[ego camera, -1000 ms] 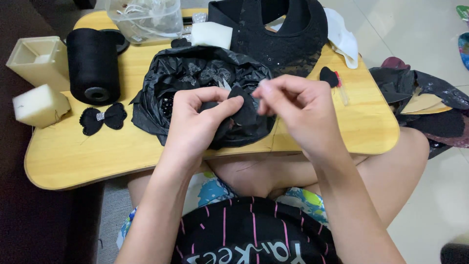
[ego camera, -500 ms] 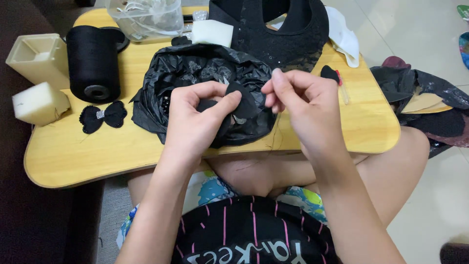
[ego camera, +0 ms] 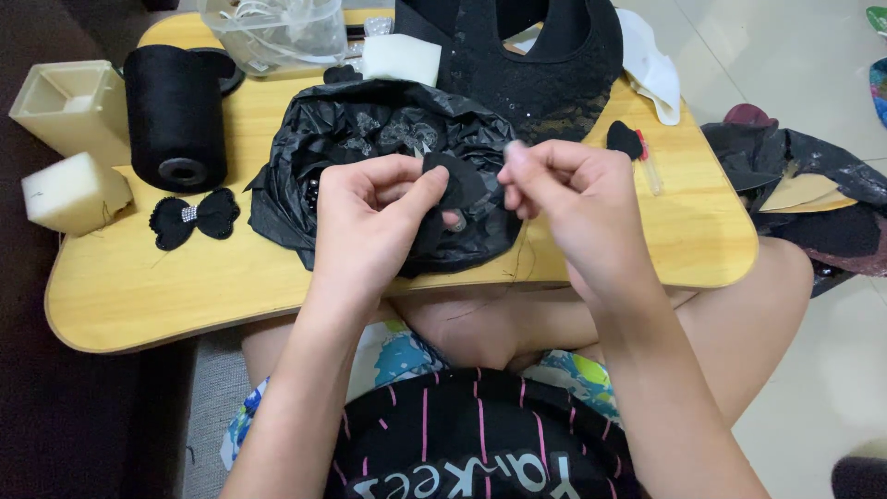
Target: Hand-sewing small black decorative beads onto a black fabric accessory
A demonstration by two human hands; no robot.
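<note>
My left hand (ego camera: 374, 217) pinches a small black fabric piece (ego camera: 459, 182) between thumb and fingers, held over a crumpled black plastic bag (ego camera: 370, 129) on the wooden lap table (ego camera: 139, 286). My right hand (ego camera: 568, 199) is close beside it on the right, its fingertips pinched together at the edge of the same piece; a thin dark thread trails down below it. Whether a needle is in those fingers I cannot tell. A finished black bow with a sparkly centre (ego camera: 194, 217) lies on the table to the left.
A large spool of black thread (ego camera: 176, 115), a cream foam block (ego camera: 74, 192) and a cream square container (ego camera: 69, 106) stand at the left. A black sequinned garment (ego camera: 536, 65), clear plastic bag (ego camera: 277, 32), white foam pad (ego camera: 400, 58) lie at the back. Dark fabric lies on the floor at right (ego camera: 813, 194).
My right hand has drawn slightly away to the right and upward from the fabric piece, while my left hand keeps holding it in about the same place.
</note>
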